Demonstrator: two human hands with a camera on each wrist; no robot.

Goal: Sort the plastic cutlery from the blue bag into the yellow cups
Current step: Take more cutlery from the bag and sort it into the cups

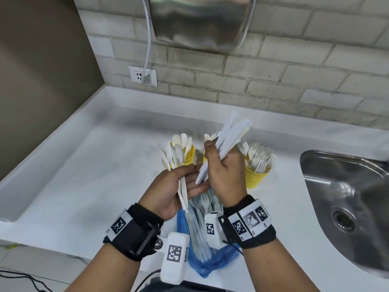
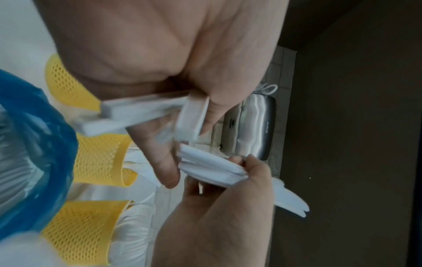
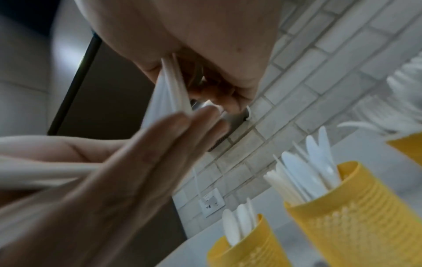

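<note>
Mid-sort, both hands loaded at frame centre above the blue bag [image 1: 212, 249]. Left hand [image 1: 179, 186] is curled around a small fan of white spoons [image 1: 173, 157], bowls up. Right hand [image 1: 225, 173] is clamped on a thicker bundle of knives [image 1: 229, 133], pointing to the upper right. The hands sit just beside each other, fingertips near touching — looks like pieces being split by type between them.

Next move, my read: drop each bundle into its matching yellow cup. Spoon cup [image 1: 188, 153] sits just behind the left hand, the fork cup [image 1: 255, 171] right of centre, and the knife cup [image 3: 356, 216] is mostly hidden behind the right hand in the head view. Needs handles-down entry; the cups are already crowded.

Cutlery is thin white plastic. The bag still holds plenty — forks visible inside.
</note>
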